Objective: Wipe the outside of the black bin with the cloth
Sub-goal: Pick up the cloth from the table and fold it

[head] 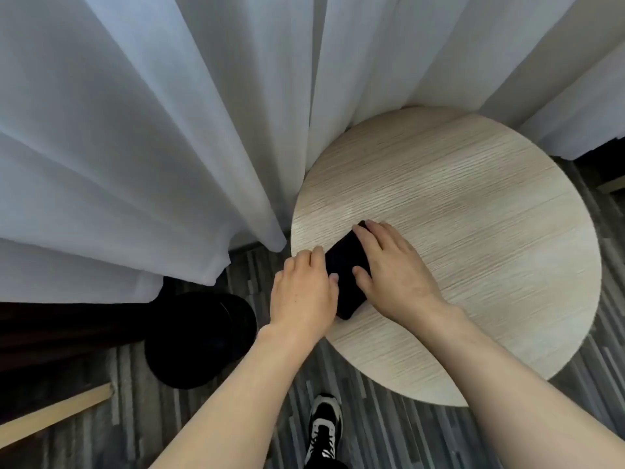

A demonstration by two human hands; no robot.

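A dark folded cloth (345, 269) lies near the left edge of a round, light wooden table (473, 231). My right hand (395, 269) rests on top of the cloth, fingers over its far end and thumb pressed on its middle. My left hand (301, 292) grips the cloth's left edge with curled fingers. The black bin (199, 340) stands on the floor to the left of the table, below the curtain, apart from both hands. Its round shape shows from above and its inside is too dark to read.
White sheer curtains (152, 130) hang behind the table and the bin. A pale wooden strip (50, 414) lies at the lower left. My shoe (324, 428) stands on the striped grey carpet (389, 434) just in front of the table.
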